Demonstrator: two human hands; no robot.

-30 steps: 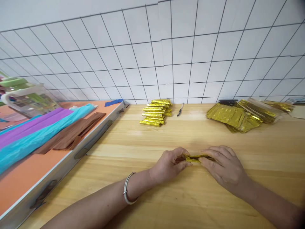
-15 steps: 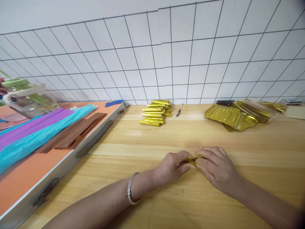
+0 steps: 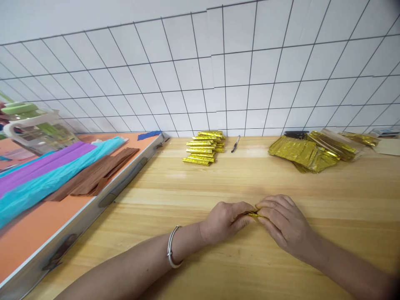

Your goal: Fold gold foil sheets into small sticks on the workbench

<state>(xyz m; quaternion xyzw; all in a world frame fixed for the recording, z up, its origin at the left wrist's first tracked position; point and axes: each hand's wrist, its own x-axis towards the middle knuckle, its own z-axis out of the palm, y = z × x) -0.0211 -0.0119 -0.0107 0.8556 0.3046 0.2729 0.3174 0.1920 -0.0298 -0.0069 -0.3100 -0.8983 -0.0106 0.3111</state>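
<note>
Pen (image 3: pixel 235 144) taken as landmark; all places read from it, as the wearer looks.

Left hand (image 3: pixel 220 223): thumb and forefinger nearly closed, pinching a gold foil strip (image 3: pixel 253 214). Right hand (image 3: pixel 289 227): fingers bent and close together, thumb and fingertips on the strip's other end; the grip there is partly hidden. Fingertips of the two hands almost meet. Strip lies nearer the wearer than the pen and slightly right of it, mostly covered by fingers.

Counts: one pen; one strip in hand; one silver bangle (image 3: pixel 170 248), left wrist; one black clip (image 3: pixel 296 134), far right of pen. Folded gold pieces (image 3: pixel 201 150), just left of pen, overlap in a stack: several, exact number unclear. Gold sheets (image 3: pixel 296 152), right of pen beside the clip: many, uncountable. Left of pen, well apart: one purple length (image 3: pixel 62 160), one blue scrap (image 3: pixel 149 135), brown paper (image 3: pixel 100 173) in overlapping layers, turquoise paper (image 3: pixel 78 164), one clear jug with green lid (image 3: pixel 46 129).

Surface: pale wood tabletop (image 3: pixel 187 187) under pen; orange-topped board (image 3: pixel 31 254) with light edge, left. Room: white wall (image 3: pixel 125 83) with dark grid lines, behind pen.
</note>
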